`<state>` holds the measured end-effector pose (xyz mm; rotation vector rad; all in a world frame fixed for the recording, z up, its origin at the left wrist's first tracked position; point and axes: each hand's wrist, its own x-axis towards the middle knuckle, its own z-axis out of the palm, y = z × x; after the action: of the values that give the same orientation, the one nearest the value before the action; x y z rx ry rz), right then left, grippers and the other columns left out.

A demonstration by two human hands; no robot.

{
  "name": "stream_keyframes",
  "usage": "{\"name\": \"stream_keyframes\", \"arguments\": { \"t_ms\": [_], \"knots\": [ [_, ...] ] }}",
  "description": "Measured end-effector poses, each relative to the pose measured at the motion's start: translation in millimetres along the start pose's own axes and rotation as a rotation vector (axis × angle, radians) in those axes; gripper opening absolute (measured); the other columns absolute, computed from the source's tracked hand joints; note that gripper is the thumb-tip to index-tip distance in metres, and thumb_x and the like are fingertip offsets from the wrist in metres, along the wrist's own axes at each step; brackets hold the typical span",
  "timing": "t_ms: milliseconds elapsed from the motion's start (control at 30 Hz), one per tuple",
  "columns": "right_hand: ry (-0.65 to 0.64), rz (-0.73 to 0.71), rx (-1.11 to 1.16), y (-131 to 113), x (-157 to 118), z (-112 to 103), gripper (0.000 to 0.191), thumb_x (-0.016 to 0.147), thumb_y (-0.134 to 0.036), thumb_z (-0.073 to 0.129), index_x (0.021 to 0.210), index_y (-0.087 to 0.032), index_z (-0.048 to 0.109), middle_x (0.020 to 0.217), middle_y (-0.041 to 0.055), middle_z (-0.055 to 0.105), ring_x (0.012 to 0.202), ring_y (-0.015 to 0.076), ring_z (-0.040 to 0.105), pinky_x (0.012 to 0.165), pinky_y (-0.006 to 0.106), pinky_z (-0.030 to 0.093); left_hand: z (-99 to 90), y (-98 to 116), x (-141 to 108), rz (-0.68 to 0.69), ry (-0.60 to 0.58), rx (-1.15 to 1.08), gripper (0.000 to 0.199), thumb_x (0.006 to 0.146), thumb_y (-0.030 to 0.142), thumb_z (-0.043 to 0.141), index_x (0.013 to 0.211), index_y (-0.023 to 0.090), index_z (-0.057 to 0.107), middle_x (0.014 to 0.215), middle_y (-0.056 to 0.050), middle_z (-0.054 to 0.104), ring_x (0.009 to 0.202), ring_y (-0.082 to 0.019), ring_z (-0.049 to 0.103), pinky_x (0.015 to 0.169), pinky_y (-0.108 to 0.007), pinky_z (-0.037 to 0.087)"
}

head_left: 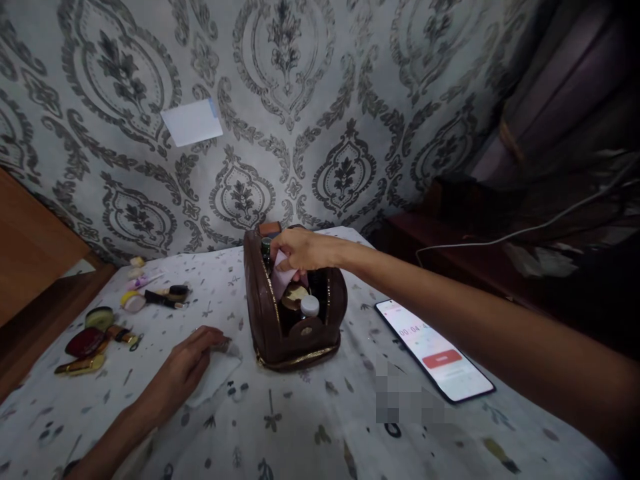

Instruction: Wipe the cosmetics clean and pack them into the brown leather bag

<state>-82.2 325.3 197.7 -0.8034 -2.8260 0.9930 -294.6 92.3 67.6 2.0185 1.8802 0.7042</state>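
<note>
A brown toiletry bag stands with its gold-zipped top gaping. My right hand reaches into it from the right, fingers closed on a pale pink, cloth-like piece; some fingertips are hidden behind it. Inside the bag are a white-capped container, a round gold-coloured item and a dark green bottle. My left hand rests on the sheet left of the bag, its curled fingers closed on a thin white cloth or wipe.
Cosmetics lie at the left: a dark red case, a green round container, a yellow-lidded jar and black tubes. A phone showing a timer lies right of the bag. Behind is a patterned wall.
</note>
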Motion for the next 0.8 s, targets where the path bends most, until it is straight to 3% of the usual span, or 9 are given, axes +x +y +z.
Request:
{"name": "stream_keyframes", "arguments": {
  "t_ms": [233, 400, 500, 667, 800],
  "knots": [
    [-0.071, -0.049, 0.083, -5, -21, -6, 0.014, 0.081, -0.003, 0.063, 0.091, -0.012, 0.062, 0.056, -0.0082, 0.051, 0.042, 0.0068, 0.056, 0.04, 0.015, 0.044, 0.5, -8, 1, -0.007, -0.036, 0.031, 0.034, 0.095, 0.018, 0.033, 0.115, 0.022, 0.06, 0.12, -0.009, 0.062, 0.112, -0.02, 0.062, 0.095, -0.031, 0.05],
    [0.062, -0.103, 0.053, 1, -14, 1, 0.013, 0.079, -0.006, 0.065, 0.088, -0.015, 0.063, 0.061, -0.0077, 0.051, 0.045, 0.0068, 0.059, 0.041, 0.014, 0.043, 2.2, -6, 5, 0.029, -0.007, 0.042, 0.033, 0.094, 0.018, 0.034, 0.113, 0.022, 0.061, 0.117, -0.009, 0.065, 0.108, -0.019, 0.065, 0.092, -0.029, 0.052],
    [0.137, -0.058, 0.011, 4, -1, 6, 0.018, 0.077, -0.007, 0.066, 0.092, -0.016, 0.062, 0.065, -0.0062, 0.056, 0.05, 0.0086, 0.063, 0.044, 0.015, 0.044, 5.9, -5, 6, 0.02, 0.021, 0.041, 0.032, 0.095, 0.02, 0.035, 0.112, 0.022, 0.062, 0.117, -0.008, 0.065, 0.107, -0.019, 0.065, 0.092, -0.03, 0.052],
    [0.184, -0.01, -0.003, 9, 13, 8, 0.028, 0.077, -0.016, 0.071, 0.102, -0.017, 0.059, 0.071, -0.0038, 0.064, 0.052, 0.0101, 0.064, 0.05, 0.017, 0.046, 9.3, -9, 6, 0.038, 0.051, 0.018, 0.034, 0.095, 0.019, 0.034, 0.113, 0.022, 0.062, 0.118, -0.009, 0.066, 0.109, -0.02, 0.064, 0.093, -0.031, 0.052],
    [0.219, 0.024, 0.021, 9, 8, 7, 0.036, 0.075, -0.011, 0.071, 0.107, -0.018, 0.056, 0.069, -0.0056, 0.063, 0.053, 0.0104, 0.062, 0.049, 0.018, 0.043, 6.8, -7, 6, 0.039, 0.047, 0.028, 0.033, 0.094, 0.02, 0.036, 0.109, 0.023, 0.065, 0.114, -0.008, 0.067, 0.105, -0.019, 0.066, 0.091, -0.029, 0.053]
  ]
}}
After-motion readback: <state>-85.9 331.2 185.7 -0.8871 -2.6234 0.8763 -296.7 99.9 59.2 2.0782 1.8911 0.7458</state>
